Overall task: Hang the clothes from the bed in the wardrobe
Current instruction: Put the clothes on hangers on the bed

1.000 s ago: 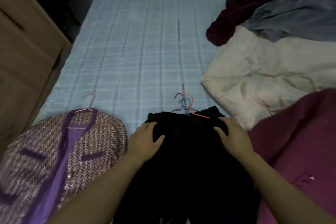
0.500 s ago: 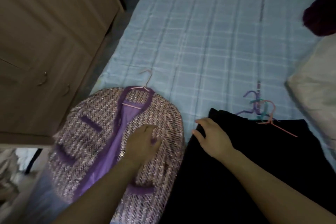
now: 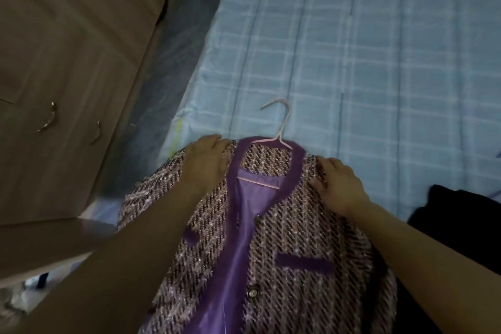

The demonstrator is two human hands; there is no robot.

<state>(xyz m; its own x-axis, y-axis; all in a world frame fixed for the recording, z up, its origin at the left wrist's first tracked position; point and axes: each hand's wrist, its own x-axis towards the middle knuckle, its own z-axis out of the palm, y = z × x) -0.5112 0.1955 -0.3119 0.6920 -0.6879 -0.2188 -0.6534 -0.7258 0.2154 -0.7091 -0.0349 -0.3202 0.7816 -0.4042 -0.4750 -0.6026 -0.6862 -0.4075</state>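
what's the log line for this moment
item: tweed jacket on pink hanger, on bed | left hand: on one shoulder | right hand: on other shoulder | wardrobe: doors shut

Both bare forearms reach forward from the bottom of the view, the left from the lower left and the right from the lower right, converging slightly. The left hand [image 3: 206, 163] lies palm down on the jacket [image 3: 284, 238], its fingers fairly straight and together, pointing away from the body. The right hand [image 3: 339, 187] sits about level with it and well apart, knuckles raised, fingers bent and thumb turned inward. It seems to pinch the fabric, though blur leaves that uncertain.
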